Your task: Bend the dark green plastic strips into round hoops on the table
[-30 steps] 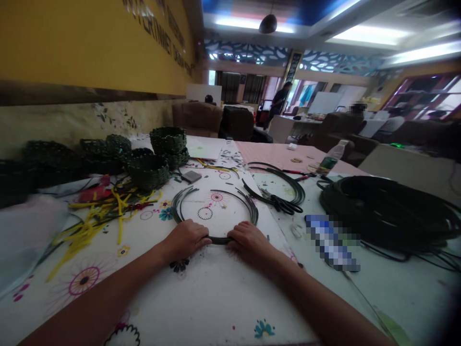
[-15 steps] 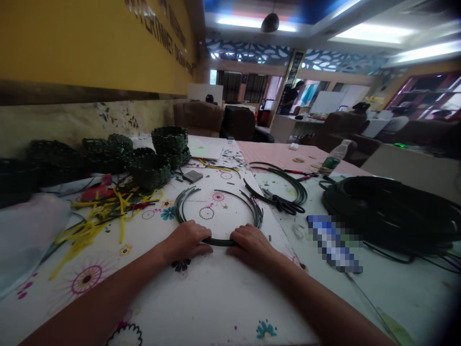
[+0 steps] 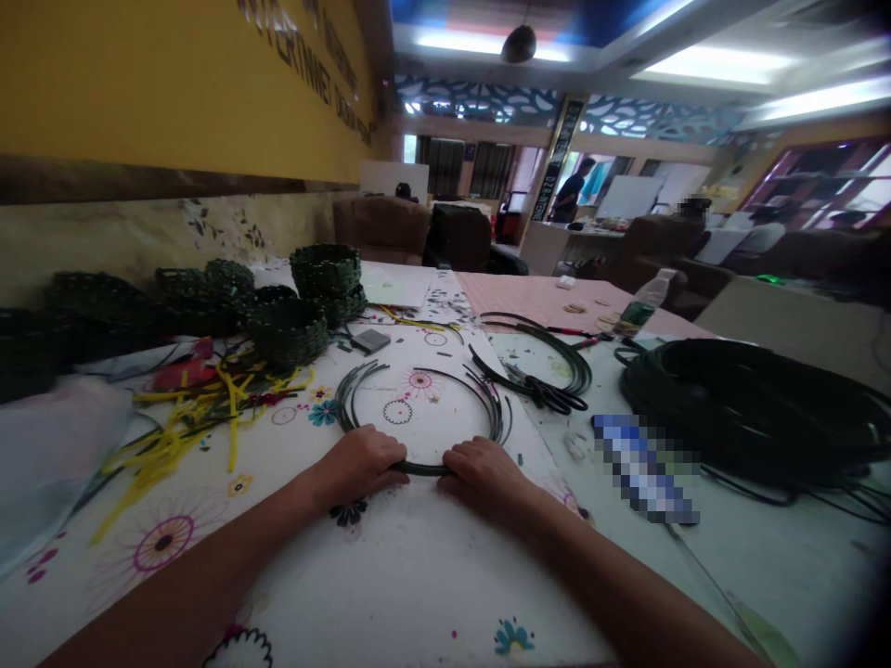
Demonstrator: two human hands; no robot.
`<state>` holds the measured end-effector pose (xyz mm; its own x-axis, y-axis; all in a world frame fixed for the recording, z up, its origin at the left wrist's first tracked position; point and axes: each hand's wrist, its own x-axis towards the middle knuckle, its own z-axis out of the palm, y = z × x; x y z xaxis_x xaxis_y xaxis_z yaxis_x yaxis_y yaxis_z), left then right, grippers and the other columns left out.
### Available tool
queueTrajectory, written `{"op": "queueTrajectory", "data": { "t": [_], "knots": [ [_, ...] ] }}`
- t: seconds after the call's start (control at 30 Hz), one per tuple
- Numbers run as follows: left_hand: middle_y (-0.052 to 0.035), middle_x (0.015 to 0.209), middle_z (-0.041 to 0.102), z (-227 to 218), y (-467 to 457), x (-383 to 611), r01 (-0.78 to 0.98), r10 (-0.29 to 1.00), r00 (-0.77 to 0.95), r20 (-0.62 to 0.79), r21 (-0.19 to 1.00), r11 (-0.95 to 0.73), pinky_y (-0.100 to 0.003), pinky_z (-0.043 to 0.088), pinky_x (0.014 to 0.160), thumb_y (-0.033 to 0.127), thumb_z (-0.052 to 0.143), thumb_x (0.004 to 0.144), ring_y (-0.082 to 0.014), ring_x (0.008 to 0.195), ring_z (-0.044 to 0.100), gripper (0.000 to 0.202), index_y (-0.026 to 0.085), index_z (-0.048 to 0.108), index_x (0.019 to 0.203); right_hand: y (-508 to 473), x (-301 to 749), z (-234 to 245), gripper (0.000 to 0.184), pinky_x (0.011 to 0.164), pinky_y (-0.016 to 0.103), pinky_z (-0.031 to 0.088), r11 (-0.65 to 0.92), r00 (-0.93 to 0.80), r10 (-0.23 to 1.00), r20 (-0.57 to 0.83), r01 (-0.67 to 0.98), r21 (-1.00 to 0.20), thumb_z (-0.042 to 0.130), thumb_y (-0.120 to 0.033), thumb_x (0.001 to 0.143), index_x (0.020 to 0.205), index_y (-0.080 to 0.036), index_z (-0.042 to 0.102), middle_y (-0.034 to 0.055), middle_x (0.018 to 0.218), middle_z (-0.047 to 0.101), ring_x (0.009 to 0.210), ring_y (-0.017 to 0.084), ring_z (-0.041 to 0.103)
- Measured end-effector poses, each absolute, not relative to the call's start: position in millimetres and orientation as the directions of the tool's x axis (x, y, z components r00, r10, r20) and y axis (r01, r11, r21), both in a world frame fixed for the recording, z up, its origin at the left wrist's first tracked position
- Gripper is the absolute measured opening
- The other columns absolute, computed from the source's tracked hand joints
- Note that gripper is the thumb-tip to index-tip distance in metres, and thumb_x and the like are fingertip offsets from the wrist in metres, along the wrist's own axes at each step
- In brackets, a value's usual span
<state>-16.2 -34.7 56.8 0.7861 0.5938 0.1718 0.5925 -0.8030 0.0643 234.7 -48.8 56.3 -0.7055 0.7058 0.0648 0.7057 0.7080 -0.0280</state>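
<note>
A curved bundle of dark green strips (image 3: 424, 468) lies on the flower-printed tabletop, its loose ends fanning out at the far side. My left hand (image 3: 366, 459) is closed round the bundle's near left part. Close by, my right hand (image 3: 480, 468) grips the same bundle on the right, thumb along the near edge. A short stretch of the strips shows between the two hands. Beyond and to the right lies a second coil of green strips (image 3: 577, 362), with black-handled scissors (image 3: 557, 394) resting against it.
Woven green baskets (image 3: 289, 329) stand at the back left, beside yellow strips (image 3: 233, 399) and a plastic bag (image 3: 56, 455). A large dark coil (image 3: 752, 408) fills the right side, near a bottle (image 3: 644, 306) and red-handled tools (image 3: 588, 341). A person (image 3: 574, 190) stands in the background.
At the bundle's right side, one strip end has spread outward from the rest. Both hands keep their hold almost unmoved. The person in the background has shifted slightly to the right.
</note>
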Motion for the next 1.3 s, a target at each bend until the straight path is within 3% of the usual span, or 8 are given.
{"op": "queueTrajectory", "data": {
  "t": [0.63,1.3],
  "knots": [
    [-0.0010,0.077,0.063,59,-34,-15,0.595,0.592,0.788,0.168,0.033,-0.803,-0.031,0.036,0.069,0.041,0.050,0.093,-0.0168,0.073,0.058,0.026,0.019,0.054,0.080,-48,235,58,0.023,0.064,0.029,0.031,0.710,-0.709,0.698,0.104,0.704,0.038,0.056,-0.038,0.093,0.081,-0.019,0.061,0.0031,0.077,0.066,0.071,0.016,0.058],
    [-0.0002,0.079,0.064,56,-35,-16,0.604,0.607,0.782,0.142,0.065,-0.794,-0.031,0.036,0.071,0.039,0.058,0.089,-0.0178,0.075,0.060,0.022,0.020,0.054,0.080,-50,234,58,0.027,0.065,0.028,0.034,0.700,-0.696,0.714,0.076,0.714,-0.030,0.054,-0.042,0.094,0.081,-0.018,0.061,0.0037,0.078,0.066,0.070,0.016,0.057]
  ]
}}
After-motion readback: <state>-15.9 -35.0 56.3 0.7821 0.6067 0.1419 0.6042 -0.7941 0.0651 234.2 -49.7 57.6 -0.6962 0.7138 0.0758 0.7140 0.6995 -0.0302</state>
